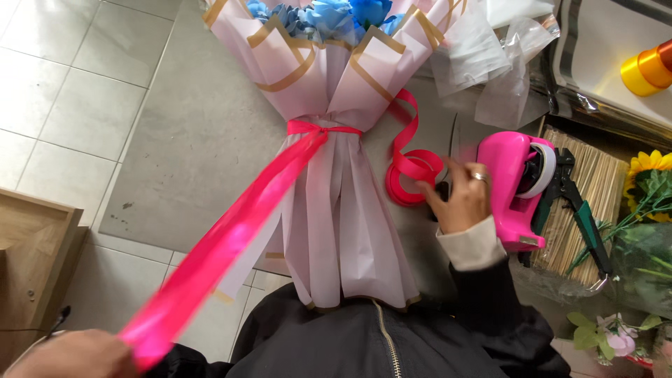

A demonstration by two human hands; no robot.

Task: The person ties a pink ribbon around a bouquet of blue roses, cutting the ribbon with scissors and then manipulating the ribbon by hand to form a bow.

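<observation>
A bouquet (pixel 336 77) of blue flowers in pale pink paper with gold edges lies on a grey table (pixel 203 140), its stem end toward me. A bright pink ribbon (pixel 231 238) is tied round its neck. My left hand (pixel 70 353), at the bottom left, grips the long ribbon tails and holds them taut. My right hand (pixel 458 199) rests on the table beside a coiled loop of pink ribbon (pixel 409 175), its fingers at the handles of a pair of scissors (pixel 451 150) whose blades point away. Whether it grips them is unclear.
A pink tape dispenser (pixel 511 185) stands right of my right hand, with green-handled pliers (pixel 581 217) and a bundle of wooden sticks (pixel 595 189) beyond. Clear wrap (pixel 490 63), yellow and orange ribbon rolls (pixel 647 70), a sunflower (pixel 647 164) and a wooden cabinet (pixel 35 266) surround.
</observation>
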